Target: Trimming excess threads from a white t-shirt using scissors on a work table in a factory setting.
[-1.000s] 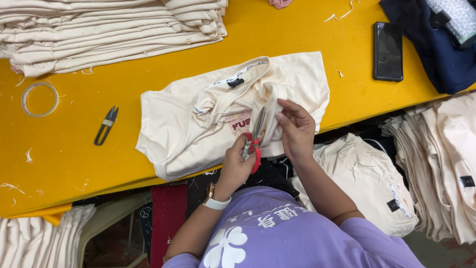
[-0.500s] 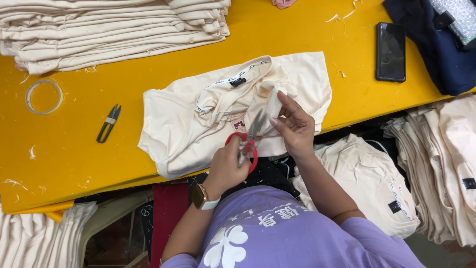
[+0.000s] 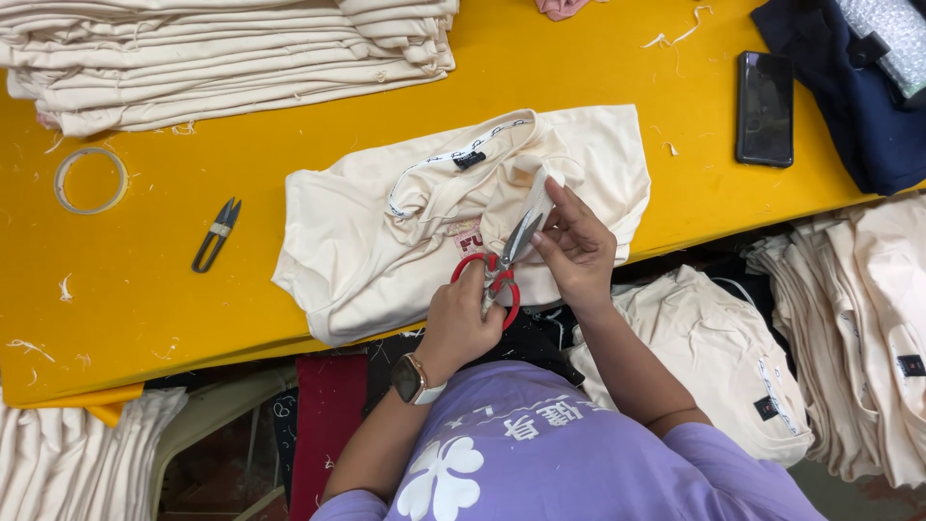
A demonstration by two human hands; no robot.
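1. Head view: the left hand [image 3: 461, 323] grips red-handled scissors [image 3: 498, 272]; the right hand [image 3: 577, 249] pinches a tag on a cream T-shirt [image 3: 386, 232] lying on the yellow table [image 3: 145, 309].
2. Nearby lie thread snips [image 3: 217, 234], a tape ring [image 3: 90, 179], a black phone [image 3: 765, 108] and stacked cream shirts [image 3: 222, 58].

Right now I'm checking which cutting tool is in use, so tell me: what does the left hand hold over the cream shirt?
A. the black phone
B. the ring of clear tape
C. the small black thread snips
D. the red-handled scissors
D: the left hand grips the red-handled scissors at the cream shirt, while the black snips lie apart on the yellow table.
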